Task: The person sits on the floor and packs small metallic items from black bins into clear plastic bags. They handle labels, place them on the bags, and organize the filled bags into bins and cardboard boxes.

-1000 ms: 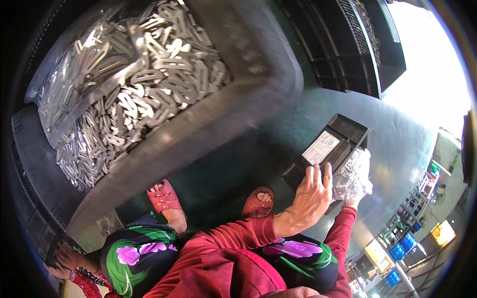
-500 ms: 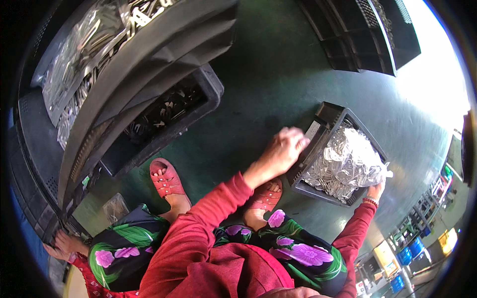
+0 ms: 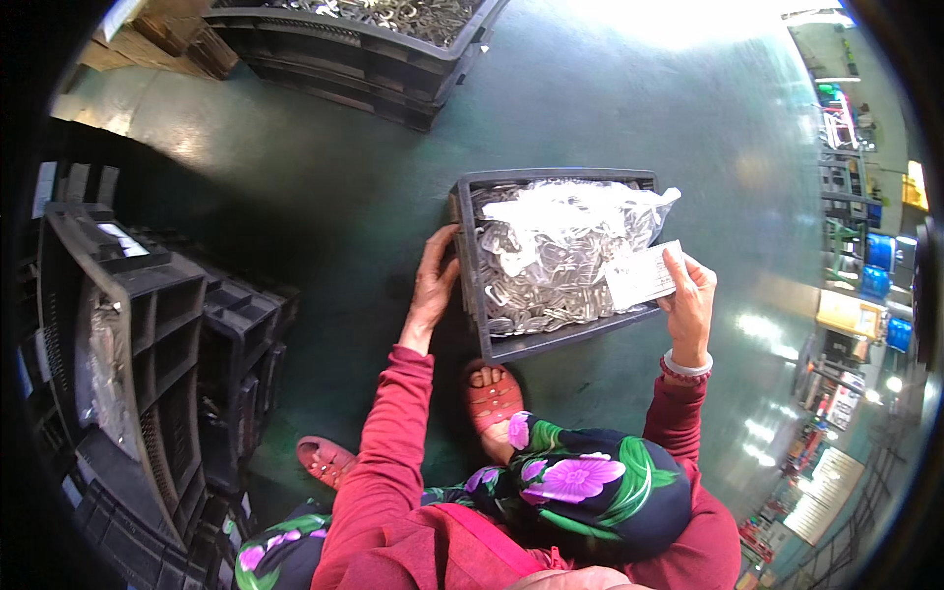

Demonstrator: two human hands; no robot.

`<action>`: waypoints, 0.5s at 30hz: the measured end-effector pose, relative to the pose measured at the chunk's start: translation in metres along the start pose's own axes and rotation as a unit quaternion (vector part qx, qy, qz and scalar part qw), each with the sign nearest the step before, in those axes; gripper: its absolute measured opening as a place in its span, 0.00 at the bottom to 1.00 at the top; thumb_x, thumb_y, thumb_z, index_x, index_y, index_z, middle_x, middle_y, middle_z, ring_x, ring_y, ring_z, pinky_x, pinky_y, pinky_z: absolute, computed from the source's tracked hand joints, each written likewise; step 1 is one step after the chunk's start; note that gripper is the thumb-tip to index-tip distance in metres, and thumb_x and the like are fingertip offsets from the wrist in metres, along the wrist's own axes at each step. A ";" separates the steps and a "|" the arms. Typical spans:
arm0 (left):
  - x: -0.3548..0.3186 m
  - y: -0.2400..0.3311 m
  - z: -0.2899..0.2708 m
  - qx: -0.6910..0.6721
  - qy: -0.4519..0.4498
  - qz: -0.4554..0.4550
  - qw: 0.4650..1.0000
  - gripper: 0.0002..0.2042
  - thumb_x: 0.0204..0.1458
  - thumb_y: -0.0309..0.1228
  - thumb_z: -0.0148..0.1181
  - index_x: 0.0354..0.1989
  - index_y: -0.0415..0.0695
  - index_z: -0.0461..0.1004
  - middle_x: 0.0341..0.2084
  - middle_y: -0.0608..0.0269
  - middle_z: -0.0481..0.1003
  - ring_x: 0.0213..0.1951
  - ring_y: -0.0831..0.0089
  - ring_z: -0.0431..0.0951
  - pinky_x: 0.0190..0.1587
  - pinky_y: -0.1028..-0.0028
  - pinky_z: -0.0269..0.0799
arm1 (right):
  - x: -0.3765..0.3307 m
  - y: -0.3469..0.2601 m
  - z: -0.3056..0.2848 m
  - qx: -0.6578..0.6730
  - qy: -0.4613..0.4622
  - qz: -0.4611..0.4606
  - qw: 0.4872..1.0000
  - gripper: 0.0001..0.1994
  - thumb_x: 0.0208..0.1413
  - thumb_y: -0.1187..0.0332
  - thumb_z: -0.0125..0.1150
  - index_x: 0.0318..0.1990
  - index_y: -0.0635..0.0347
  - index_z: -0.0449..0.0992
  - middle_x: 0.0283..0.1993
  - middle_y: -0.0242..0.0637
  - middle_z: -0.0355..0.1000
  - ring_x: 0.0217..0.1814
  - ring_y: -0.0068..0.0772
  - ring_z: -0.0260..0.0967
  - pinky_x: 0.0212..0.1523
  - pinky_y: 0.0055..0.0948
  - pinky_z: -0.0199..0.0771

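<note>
A black plastic crate (image 3: 551,337) stands in front of me, filled with many small shiny metal pieces (image 3: 521,305). Over them lies a clear plastic bag (image 3: 570,231) that also holds metal pieces. My left hand (image 3: 434,280) grips the crate's left end, with its fingertips at the wall partly hidden. Between the thumb and fingers of my right hand (image 3: 690,300) is a white paper card (image 3: 639,277) with print on it. The card is held over the crate's right side, overlapping the bag and the metal pieces.
More black crates (image 3: 167,324) are stacked at the left, one holding a clear bag. Another crate stack (image 3: 364,64) with metal pieces stands at the far left on the green floor (image 3: 639,118). Near it is a wooden piece (image 3: 177,39). Blue drums (image 3: 878,265) stand far right.
My view has turned right, bringing the crate to the middle. My left hand has come onto its left end. My right hand has left the crate's edge and now holds the card.
</note>
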State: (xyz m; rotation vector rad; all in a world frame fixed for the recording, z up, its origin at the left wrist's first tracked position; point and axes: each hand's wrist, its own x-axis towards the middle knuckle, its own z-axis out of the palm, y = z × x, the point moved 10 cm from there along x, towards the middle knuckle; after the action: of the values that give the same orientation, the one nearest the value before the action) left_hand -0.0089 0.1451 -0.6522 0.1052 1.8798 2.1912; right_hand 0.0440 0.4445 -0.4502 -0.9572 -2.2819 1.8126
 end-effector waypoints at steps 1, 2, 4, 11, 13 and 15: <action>-0.003 -0.006 0.004 -0.054 0.000 -0.065 0.996 0.23 0.51 0.14 0.47 0.57 0.42 0.61 0.56 0.62 0.62 0.58 0.70 0.61 0.60 0.72 0.55 | -0.001 0.009 -0.002 0.001 -0.003 0.008 1.000 0.11 0.56 0.65 0.56 0.31 0.66 0.77 0.18 0.24 0.67 0.13 0.08 0.50 0.12 0.13 0.43; -0.001 -0.010 0.005 -0.095 -0.001 -0.083 0.992 0.22 0.52 0.15 0.47 0.57 0.41 0.61 0.55 0.61 0.63 0.58 0.70 0.61 0.60 0.72 0.55 | -0.001 0.019 0.002 0.016 -0.031 0.017 0.999 0.11 0.56 0.64 0.57 0.32 0.66 0.76 0.18 0.24 0.67 0.13 0.08 0.50 0.12 0.13 0.45; 0.004 -0.016 -0.001 -0.114 -0.001 -0.100 0.988 0.21 0.53 0.16 0.47 0.57 0.41 0.61 0.54 0.60 0.65 0.57 0.70 0.63 0.59 0.73 0.57 | -0.001 0.038 0.012 0.070 -0.042 0.046 0.996 0.12 0.56 0.64 0.56 0.31 0.65 0.76 0.19 0.24 0.67 0.13 0.08 0.50 0.12 0.13 0.46; 0.016 -0.016 -0.010 -0.009 -0.001 -0.057 0.998 0.17 0.54 0.19 0.48 0.54 0.39 0.64 0.48 0.57 0.70 0.52 0.70 0.68 0.54 0.72 0.63 | -0.005 0.074 0.014 0.137 -0.049 0.074 0.987 0.14 0.55 0.60 0.58 0.29 0.63 0.76 0.19 0.26 0.68 0.13 0.09 0.53 0.12 0.13 0.47; 0.018 -0.020 -0.013 0.044 0.011 -0.039 0.998 0.17 0.55 0.19 0.47 0.54 0.38 0.63 0.49 0.56 0.69 0.52 0.70 0.68 0.54 0.73 0.62 | -0.005 0.072 0.015 0.139 -0.049 0.066 0.987 0.14 0.56 0.59 0.58 0.29 0.63 0.76 0.18 0.27 0.68 0.13 0.10 0.53 0.12 0.14 0.47; 0.014 -0.022 -0.010 0.070 0.021 -0.045 0.996 0.17 0.56 0.20 0.45 0.55 0.36 0.62 0.51 0.57 0.68 0.53 0.71 0.66 0.56 0.74 0.59 | -0.008 0.070 0.012 0.139 -0.042 0.061 0.988 0.15 0.56 0.59 0.57 0.29 0.63 0.76 0.18 0.27 0.68 0.12 0.10 0.53 0.11 0.14 0.47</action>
State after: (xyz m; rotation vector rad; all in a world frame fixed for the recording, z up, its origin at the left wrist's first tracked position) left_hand -0.0215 0.1415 -0.6771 0.0000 2.0186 2.0164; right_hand 0.0748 0.4377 -0.5148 -1.0065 -1.9776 2.1877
